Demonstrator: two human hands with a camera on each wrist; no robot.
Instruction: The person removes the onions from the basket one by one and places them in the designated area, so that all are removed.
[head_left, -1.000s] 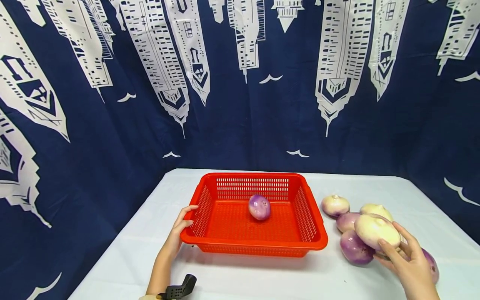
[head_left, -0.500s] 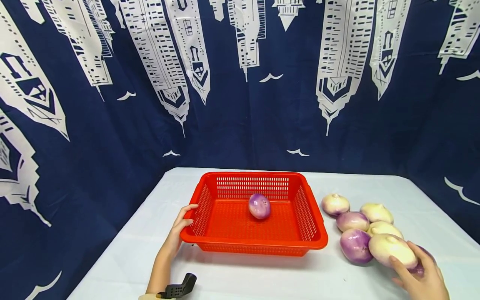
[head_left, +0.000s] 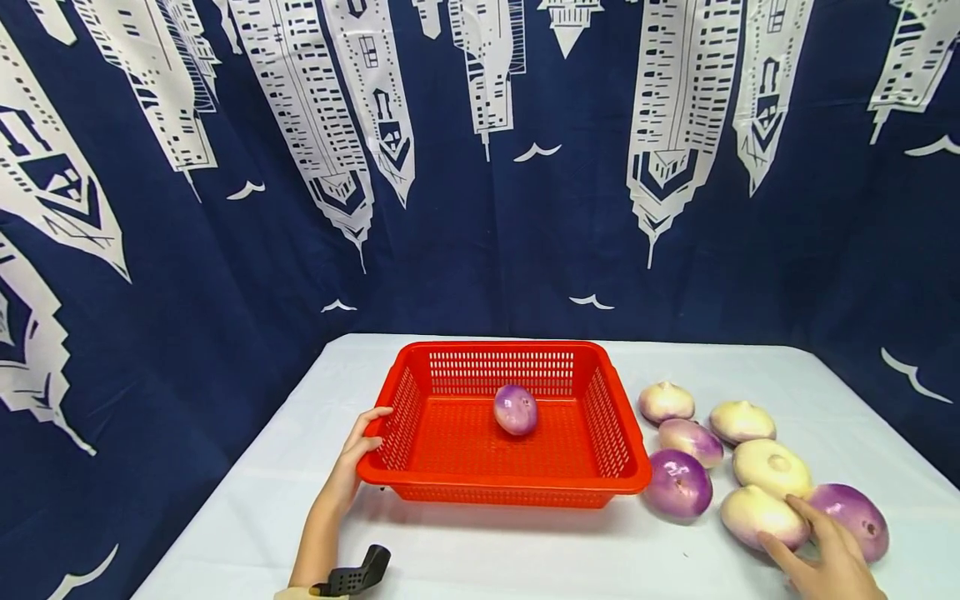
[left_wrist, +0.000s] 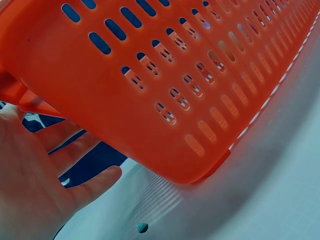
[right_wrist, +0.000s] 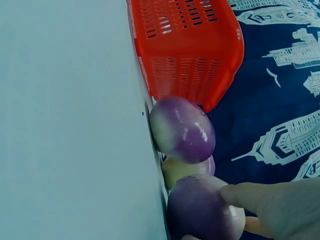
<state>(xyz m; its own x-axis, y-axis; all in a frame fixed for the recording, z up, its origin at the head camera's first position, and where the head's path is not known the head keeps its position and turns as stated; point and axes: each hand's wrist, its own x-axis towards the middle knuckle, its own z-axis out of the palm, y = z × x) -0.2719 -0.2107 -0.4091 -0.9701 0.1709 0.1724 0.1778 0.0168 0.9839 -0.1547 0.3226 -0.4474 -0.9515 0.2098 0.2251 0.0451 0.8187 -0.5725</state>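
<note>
My left hand (head_left: pixel 351 457) holds the left rim of a red plastic basket (head_left: pixel 510 478), fingertips over the edge. In the left wrist view, part of that hand (left_wrist: pixel 45 175) shows beneath the rim. Inside the basket lies one purple-and-white turnip (head_left: pixel 516 410). At the right, my right hand (head_left: pixel 825 550) grips a pale turnip (head_left: pixel 761 517) between thumb and fingers, low at the front of a loose group. Its underside looks purple in the right wrist view, where a fingertip presses the turnip (right_wrist: pixel 200 207). A purple turnip (head_left: pixel 853 521) lies just beyond this hand.
Several more turnips lie right of the basket, including a purple one (head_left: pixel 678 485) close by its front right corner and a cream one (head_left: pixel 772 467) behind the held turnip. A white cloth (head_left: pixel 465 558) covers the table. Behind hangs a navy curtain (head_left: pixel 480 250) with a white city print.
My right hand has brought its turnip down and then leftward among the others. The purple turnip at the front has shifted left toward the basket, and the group has spread. The left hand stays put.
</note>
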